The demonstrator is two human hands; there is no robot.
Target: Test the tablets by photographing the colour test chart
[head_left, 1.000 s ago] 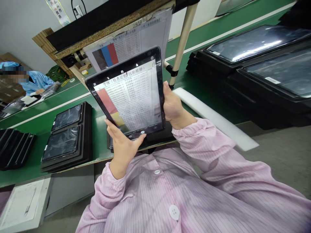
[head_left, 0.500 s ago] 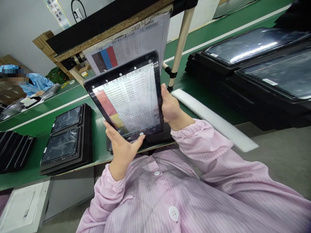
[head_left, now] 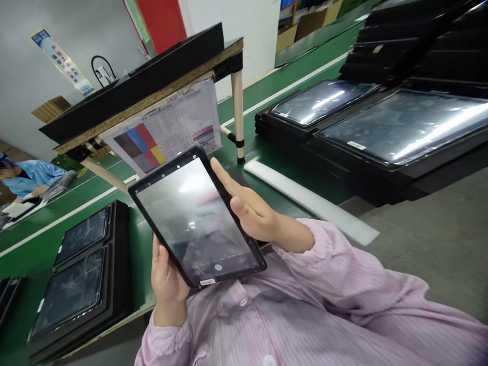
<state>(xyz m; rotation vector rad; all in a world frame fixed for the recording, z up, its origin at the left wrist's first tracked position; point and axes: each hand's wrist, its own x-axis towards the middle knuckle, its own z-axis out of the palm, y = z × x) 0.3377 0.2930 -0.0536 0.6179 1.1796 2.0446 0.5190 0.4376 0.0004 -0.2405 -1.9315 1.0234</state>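
Note:
A black tablet [head_left: 198, 218] is tilted up in front of my chest. Its lit screen has a camera view with a bright glare and a blurred picture, and a round shutter button near the bottom. My left hand [head_left: 168, 272] grips the lower left edge, its thumb beside the frame and the other fingers partly hidden behind. Along the right edge lies my right hand [head_left: 251, 211], index finger stretched up the side and thumb raised at the rim. Behind the tablet, a printed sheet [head_left: 163, 132] with colour blocks and text hangs under a wooden shelf [head_left: 152, 86].
Black foam trays with screens [head_left: 76, 284] lie on the green bench at left. More trays with large screens [head_left: 404, 127] are at right, stacked higher behind. A white foam strip [head_left: 308, 201] lies along the right edge. A person in blue [head_left: 34, 178] sits far left.
The tablet has come lower and nearer my body, and its screen has gone from the sharp chart to a blurred, glaring picture. My left thumb has left the shutter button; my right index finger has straightened.

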